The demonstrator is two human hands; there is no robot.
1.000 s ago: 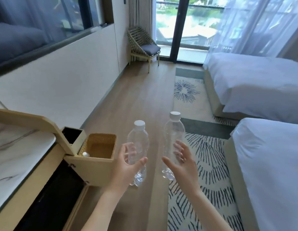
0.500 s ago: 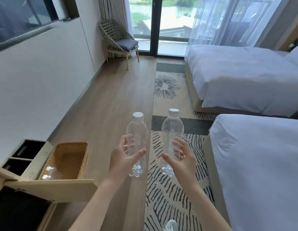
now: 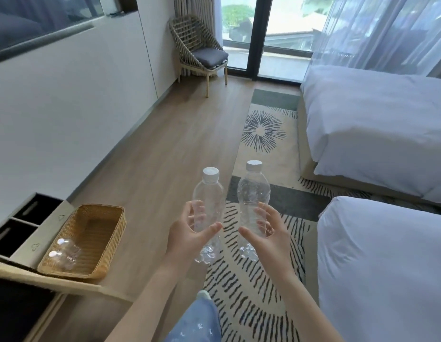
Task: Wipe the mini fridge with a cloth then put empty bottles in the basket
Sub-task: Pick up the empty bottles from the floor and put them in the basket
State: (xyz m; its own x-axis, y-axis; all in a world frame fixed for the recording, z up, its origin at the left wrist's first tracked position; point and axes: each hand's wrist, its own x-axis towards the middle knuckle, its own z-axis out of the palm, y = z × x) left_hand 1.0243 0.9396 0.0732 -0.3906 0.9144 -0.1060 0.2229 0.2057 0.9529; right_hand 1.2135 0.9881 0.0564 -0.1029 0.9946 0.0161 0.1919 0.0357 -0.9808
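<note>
My left hand [image 3: 187, 238] grips a clear empty bottle [image 3: 209, 193] with a white cap, held upright over the floor. My right hand [image 3: 268, 235] grips a second clear empty bottle [image 3: 252, 191], also upright, a little to the right. A woven basket [image 3: 101, 243] stands at the lower left on a wooden ledge, to the left of my left hand. Two empty bottles [image 3: 64, 253] lie in its near left corner. The mini fridge and the cloth are not visible.
A wooden cabinet edge [image 3: 66, 285] with dark open compartments [image 3: 24, 225] runs along the lower left. Two white beds [image 3: 377, 265] fill the right side. A patterned rug [image 3: 251, 280] lies underfoot. A wicker chair [image 3: 202, 53] stands by the glass door.
The view has swung right and slightly down, so the basket sits lower left with its two bottles showing. Both hands keep the bottles upright in about the same place.
</note>
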